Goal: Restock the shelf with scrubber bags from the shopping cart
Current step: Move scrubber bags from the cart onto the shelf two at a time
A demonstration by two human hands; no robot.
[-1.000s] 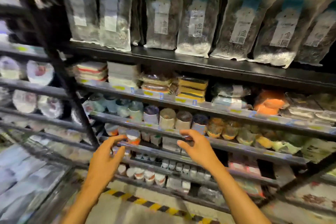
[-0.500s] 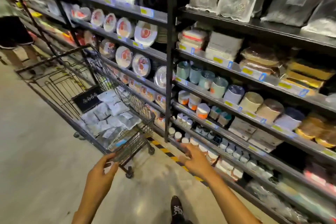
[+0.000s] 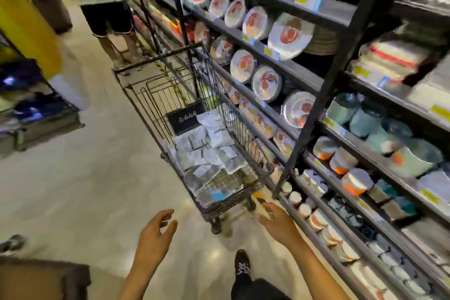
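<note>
Now shopping cart [image 3: 158, 57] nearer, scrubber bags [image 3: 207, 151] inside; left hand [image 3: 155, 234], right hand [image 3: 280, 224] grip released, empty

We find the shopping cart [image 3: 155, 57] standing on the pale floor [image 3: 73, 190] just left of the shelf [image 3: 302, 74], scrubber bags [image 3: 207, 153] heaped inside it; wrapped plates [image 3: 289, 34] line the shelf.

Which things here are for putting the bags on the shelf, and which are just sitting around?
For the job:
scrubber bags, piled in the shopping cart
left hand and right hand, both empty
shelving

Just there:
wrapped plates
bowls
another person standing up the aisle
</note>
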